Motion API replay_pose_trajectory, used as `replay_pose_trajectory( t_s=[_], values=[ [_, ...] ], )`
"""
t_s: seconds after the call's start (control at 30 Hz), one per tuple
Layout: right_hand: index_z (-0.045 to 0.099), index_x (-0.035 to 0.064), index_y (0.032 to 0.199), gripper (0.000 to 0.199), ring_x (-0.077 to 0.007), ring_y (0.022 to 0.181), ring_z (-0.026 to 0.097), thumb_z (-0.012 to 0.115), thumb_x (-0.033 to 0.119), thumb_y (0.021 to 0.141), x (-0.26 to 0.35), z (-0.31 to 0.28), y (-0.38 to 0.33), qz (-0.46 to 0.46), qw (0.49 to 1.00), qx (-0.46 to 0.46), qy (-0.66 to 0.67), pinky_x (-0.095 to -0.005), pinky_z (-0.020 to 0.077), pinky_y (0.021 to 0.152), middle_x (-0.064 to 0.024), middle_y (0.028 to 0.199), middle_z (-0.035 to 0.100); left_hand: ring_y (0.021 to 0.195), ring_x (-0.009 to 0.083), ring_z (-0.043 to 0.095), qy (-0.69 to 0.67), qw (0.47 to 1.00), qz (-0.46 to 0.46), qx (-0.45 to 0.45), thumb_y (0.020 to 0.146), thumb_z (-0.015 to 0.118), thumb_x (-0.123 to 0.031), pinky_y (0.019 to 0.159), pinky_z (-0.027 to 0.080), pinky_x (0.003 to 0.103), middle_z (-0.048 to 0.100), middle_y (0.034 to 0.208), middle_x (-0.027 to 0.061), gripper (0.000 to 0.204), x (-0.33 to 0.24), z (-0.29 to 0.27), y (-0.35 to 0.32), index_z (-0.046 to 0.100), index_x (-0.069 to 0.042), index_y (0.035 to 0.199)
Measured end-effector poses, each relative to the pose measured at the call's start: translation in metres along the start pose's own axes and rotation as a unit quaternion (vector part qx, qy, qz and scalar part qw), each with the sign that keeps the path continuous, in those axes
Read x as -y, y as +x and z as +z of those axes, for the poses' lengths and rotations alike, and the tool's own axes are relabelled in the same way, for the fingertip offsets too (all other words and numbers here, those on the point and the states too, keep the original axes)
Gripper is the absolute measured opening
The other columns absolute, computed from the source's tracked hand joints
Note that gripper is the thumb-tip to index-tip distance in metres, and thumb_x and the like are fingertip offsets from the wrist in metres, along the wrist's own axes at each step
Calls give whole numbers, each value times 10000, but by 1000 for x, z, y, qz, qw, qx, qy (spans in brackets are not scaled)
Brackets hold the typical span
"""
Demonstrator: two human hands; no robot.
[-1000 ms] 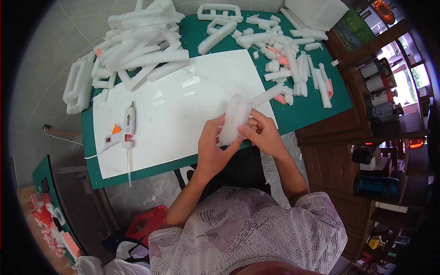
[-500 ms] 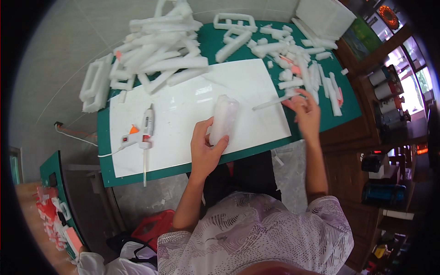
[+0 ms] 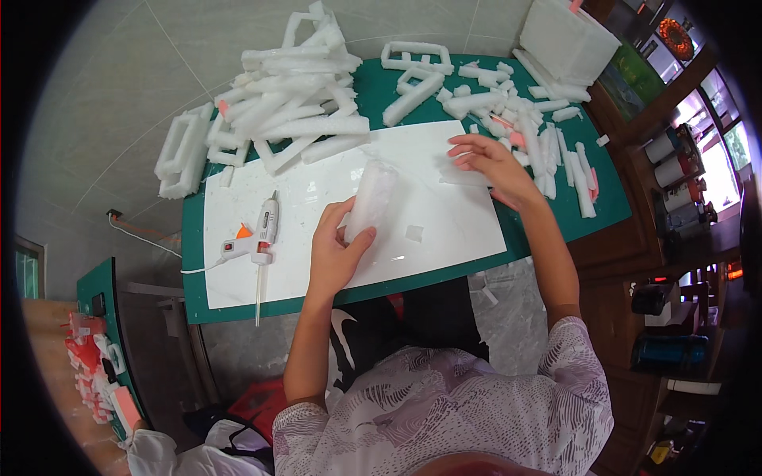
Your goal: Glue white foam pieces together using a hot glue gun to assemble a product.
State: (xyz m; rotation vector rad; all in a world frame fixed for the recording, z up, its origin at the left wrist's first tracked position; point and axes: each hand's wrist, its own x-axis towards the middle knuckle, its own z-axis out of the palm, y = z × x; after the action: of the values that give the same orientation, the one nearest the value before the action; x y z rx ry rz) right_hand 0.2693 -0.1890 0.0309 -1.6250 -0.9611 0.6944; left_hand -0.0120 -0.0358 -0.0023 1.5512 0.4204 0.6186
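My left hand (image 3: 337,244) is closed around a long white foam block (image 3: 372,198), thumb on its near end, holding it tilted above the white board (image 3: 317,182). Over the board's right side is my right hand (image 3: 496,168), its fingers stretched out and apart, with nothing seen in them. A thin, pale foam strip (image 3: 463,178) shows just below those fingers; whether they touch it I cannot tell. Between the hands a small translucent square piece (image 3: 413,233) lies on the board. A white glue gun (image 3: 266,228) with a clear glue stick rests at the board's left.
A tall pile of white foam frames (image 3: 294,103) stands at the back left of the green table (image 3: 373,87). Loose foam scraps (image 3: 548,151) cover the back right, near a white foam box (image 3: 565,44). Another person's sleeve (image 3: 155,452) appears at lower left.
My right hand has moved left over the board and its fingers have opened off the thin strip. The small square piece now shows on the board. My left hand keeps the block, shifted slightly left.
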Motion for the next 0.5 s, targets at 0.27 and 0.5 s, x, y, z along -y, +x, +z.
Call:
replay_pose_trajectory(
  t_s=[0.27,0.5],
  values=[
    [563,24,1216,246,-158,950,663,515,89,984,-8,43,48,96,982,57,152,-216,537,823,-105,1056,661,997,199,644,-23,999,-14,39,851,643,14,851,531,292,536,1187,99,461,-21,-1,44,532,47,1297],
    [525,11,1274,340,-217,1138,613,574,65,943,-43,38,54,120,953,109,254,-273,509,944,-173,1190,633,1012,240,646,-200,970,-84,108,851,608,-206,895,510,363,628,1135,131,500,5,20,115,540,77,1257]
  ],
)
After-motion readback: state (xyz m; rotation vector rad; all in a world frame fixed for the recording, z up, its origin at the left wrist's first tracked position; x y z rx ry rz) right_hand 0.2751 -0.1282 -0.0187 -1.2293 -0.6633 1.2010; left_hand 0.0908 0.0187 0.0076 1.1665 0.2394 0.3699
